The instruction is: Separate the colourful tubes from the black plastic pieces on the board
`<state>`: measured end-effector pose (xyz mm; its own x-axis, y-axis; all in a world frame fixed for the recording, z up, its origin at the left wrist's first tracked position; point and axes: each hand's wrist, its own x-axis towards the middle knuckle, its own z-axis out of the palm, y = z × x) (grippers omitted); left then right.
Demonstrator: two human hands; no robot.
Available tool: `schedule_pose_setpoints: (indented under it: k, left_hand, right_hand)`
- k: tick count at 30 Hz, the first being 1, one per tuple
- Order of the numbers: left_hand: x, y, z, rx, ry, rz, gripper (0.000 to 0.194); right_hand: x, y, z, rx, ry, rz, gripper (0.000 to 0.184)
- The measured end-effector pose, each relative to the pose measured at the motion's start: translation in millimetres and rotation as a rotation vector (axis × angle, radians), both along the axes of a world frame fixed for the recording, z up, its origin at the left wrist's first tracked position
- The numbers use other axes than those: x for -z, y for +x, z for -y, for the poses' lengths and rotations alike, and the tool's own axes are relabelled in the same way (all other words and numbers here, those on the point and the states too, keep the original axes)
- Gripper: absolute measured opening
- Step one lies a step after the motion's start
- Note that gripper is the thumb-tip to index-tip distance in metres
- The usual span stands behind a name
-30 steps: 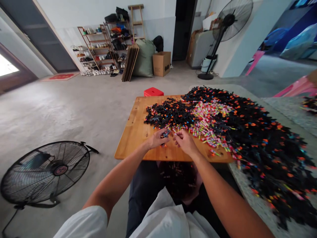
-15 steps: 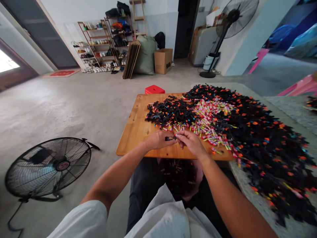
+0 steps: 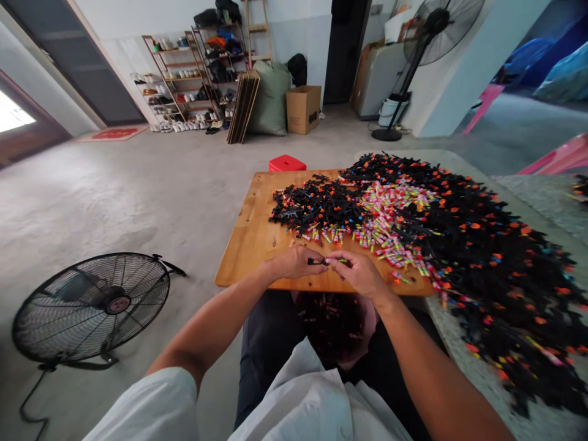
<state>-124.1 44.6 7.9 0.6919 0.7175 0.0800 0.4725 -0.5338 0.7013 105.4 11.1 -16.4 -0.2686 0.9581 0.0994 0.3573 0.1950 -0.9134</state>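
"What's at the left end of the table (image 3: 243,254)?"

"Bare wood, then the left hand (image 3: 294,262), its fingers pinched on a black piece (image 3: 316,261) just over the near edge."

"Is that one finished?"

"I'd judge it's mid-way. It points at the other hand, and I can't tell whether anything is fixed to it."

"And behind it?"

"A small heap (image 3: 316,205) of black pieces with orange and blue bits. Whether those are done or waiting, I can't say."

"Anything lower down?"

"A tub (image 3: 371,318) below the table edge, between the knees, with dark stuff and bright specks inside. It could be finished work, but it's too dim to be sure."

"Carry on rightward."

"A small bright tube (image 3: 338,260), gripped in the fingertips of the right hand (image 3: 361,272). Its end meets the black piece, or nearly."

"Many more?"

"Plenty: loose tubes (image 3: 395,205) spread over the table's right half, then a large heap (image 3: 505,257) of black pieces running onto the grey slab (image 3: 441,327). By the look of it, much is left."
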Motion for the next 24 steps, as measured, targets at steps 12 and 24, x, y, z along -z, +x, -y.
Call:
schedule_pose_setpoints:
  k: [12,24]
  left_hand:
    - [34.2,-2.7,15.2,0.157,-0.387,-0.116,0.055]
    - [62.6,-7.1,-94.2,-0.670,0.067,-0.192,0.033]
  right_hand:
    - [27.9,33.0,38.0,-0.276,-0.430,0.070,0.032]
    - [30.1,-2.1,-11.2,-0.057,0.015,0.593,0.031]
